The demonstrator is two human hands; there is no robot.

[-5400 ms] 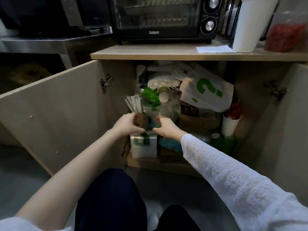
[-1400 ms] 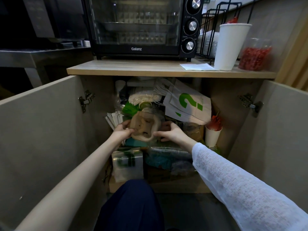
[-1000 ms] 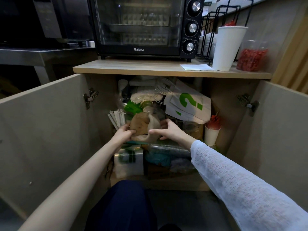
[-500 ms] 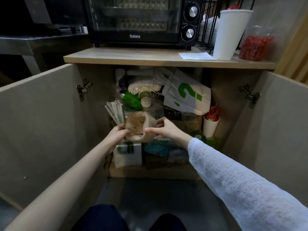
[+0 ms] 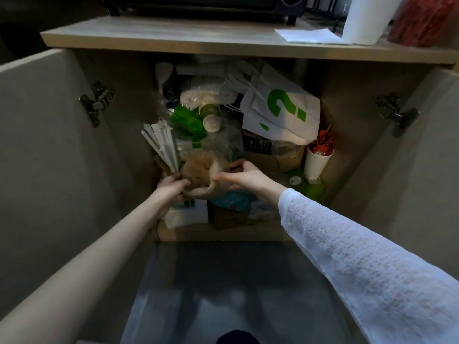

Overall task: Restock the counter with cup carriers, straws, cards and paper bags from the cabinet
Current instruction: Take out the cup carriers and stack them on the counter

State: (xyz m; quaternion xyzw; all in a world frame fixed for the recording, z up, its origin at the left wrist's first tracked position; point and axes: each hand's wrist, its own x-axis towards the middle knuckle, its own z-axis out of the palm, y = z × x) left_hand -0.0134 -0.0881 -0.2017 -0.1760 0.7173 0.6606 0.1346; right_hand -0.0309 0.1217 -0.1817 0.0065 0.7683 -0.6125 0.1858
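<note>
1. A brown pulp cup carrier [image 5: 202,173] is held in the open cabinet [image 5: 347,135], at the front of the clutter and above a white box [image 5: 186,216].
2. The carrier's left edge is gripped by the left hand [image 5: 171,188], whose fingers are curled round it.
3. Its right side is held by the right hand [image 5: 244,177], thumb stretched across the front and fingers curled behind (the fingertips are partly hidden).
4. Wrapped straws [image 5: 161,142] are fanned upright just left of the carrier, close to the left hand.
5. White paper bags [image 5: 283,112] printed with a green question mark are leaned in the upper right of the cabinet.
6. A white cup [image 5: 316,162] stuffed with red sachets is stood at the right, well apart from the hands.
7. On the counter [image 5: 173,38] above, an oven's [image 5: 198,6] lower edge, a tall white cup [image 5: 365,18] and a sheet of paper [image 5: 308,36] are seen; the view there is blurred.
8. Both cabinet doors [image 5: 49,145] are swung wide open.
</note>
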